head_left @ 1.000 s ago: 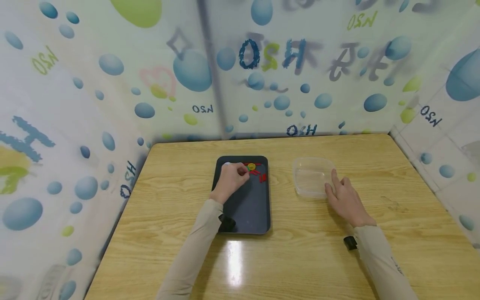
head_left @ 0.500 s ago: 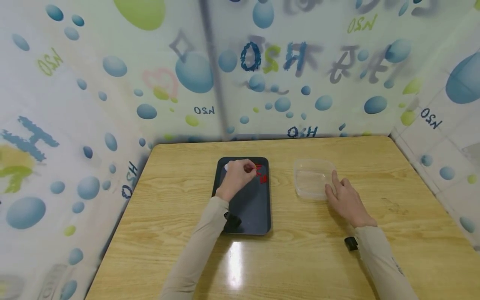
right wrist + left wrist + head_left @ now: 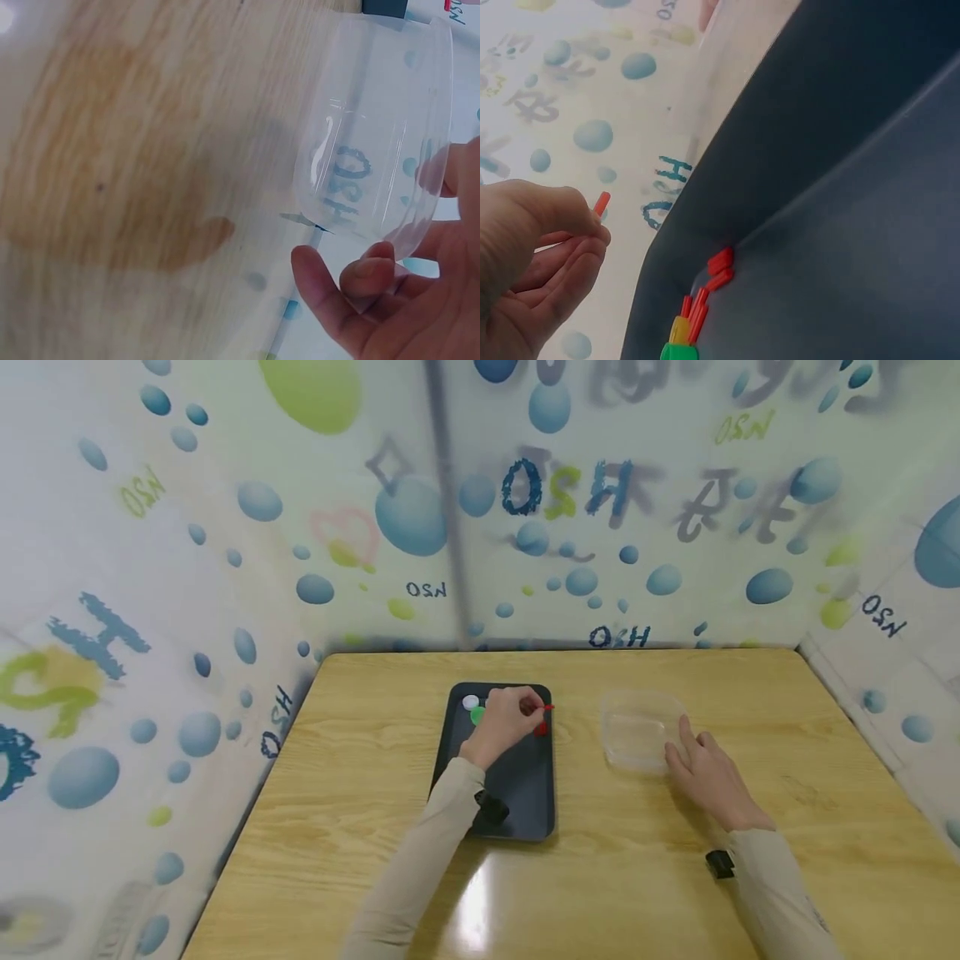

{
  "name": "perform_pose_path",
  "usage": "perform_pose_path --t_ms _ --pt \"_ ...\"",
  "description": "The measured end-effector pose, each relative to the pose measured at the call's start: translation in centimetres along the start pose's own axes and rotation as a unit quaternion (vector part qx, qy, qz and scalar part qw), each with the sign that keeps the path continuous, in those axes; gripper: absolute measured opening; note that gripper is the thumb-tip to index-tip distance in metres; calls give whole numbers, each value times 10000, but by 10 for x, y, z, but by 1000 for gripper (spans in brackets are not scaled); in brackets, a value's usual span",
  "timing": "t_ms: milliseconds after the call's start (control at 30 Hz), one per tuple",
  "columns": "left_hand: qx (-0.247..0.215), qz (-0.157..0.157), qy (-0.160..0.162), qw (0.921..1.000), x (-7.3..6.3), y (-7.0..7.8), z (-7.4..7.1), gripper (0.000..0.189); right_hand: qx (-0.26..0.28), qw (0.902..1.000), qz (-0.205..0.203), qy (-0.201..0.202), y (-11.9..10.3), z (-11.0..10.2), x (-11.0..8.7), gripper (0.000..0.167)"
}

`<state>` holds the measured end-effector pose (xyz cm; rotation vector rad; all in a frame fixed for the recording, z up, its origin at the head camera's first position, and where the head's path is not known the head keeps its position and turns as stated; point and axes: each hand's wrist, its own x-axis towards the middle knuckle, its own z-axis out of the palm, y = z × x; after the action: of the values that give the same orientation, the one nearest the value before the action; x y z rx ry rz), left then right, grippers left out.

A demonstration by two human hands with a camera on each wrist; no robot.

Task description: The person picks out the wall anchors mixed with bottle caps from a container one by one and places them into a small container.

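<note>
A thin red stick [image 3: 602, 203] is pinched between the thumb and fingers of my left hand [image 3: 512, 722], above the right rim of the dark tray [image 3: 517, 793]. In the left wrist view, several short red pieces [image 3: 720, 260] lie along the tray wall, beside a yellow piece [image 3: 679, 330] and a green piece [image 3: 678, 352]. My right hand [image 3: 708, 777] holds the clear plastic container [image 3: 630, 735] at its near right corner, thumb and index finger on either side of the corner. Part of the tray's contents is hidden behind my left hand.
A white round piece [image 3: 470, 702] and a green round piece [image 3: 477, 716] sit at the tray's far left. Wooden table surface [image 3: 577, 860] lies between and in front of the tray and container. A patterned curtain [image 3: 487, 568] stands behind the table's far edge.
My left hand has moved right across the tray and lifted a red stick, uncovering the white and green pieces. The right hand keeps its place at the container. The head view has shifted slightly.
</note>
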<state>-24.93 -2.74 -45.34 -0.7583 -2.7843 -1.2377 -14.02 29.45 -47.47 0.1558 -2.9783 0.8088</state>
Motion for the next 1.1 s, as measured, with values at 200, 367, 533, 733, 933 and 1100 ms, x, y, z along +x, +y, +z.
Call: perform_pose_path --t_ms 200,367,533,733,933,1100 --pt "-135 -78 -89 9998 2 4 4 11 -99 9997 -197 134 0 1 -4 66" --pt "-158 137 -85 9997 7 10 6 9 -121 9995 -241 162 0 1 -4 65" --pt "-284 221 -153 9992 13 18 10 9 -98 9997 -186 86 1 -1 -2 66" --pt "-312 265 -271 9988 19 28 19 9 -126 9996 -214 122 3 -1 -2 65" --pt "-269 328 -397 9983 24 40 25 10 -105 9993 -286 216 3 0 -2 64" --pt "-388 264 -501 9976 27 44 32 9 -135 9992 -292 221 4 0 0 65"
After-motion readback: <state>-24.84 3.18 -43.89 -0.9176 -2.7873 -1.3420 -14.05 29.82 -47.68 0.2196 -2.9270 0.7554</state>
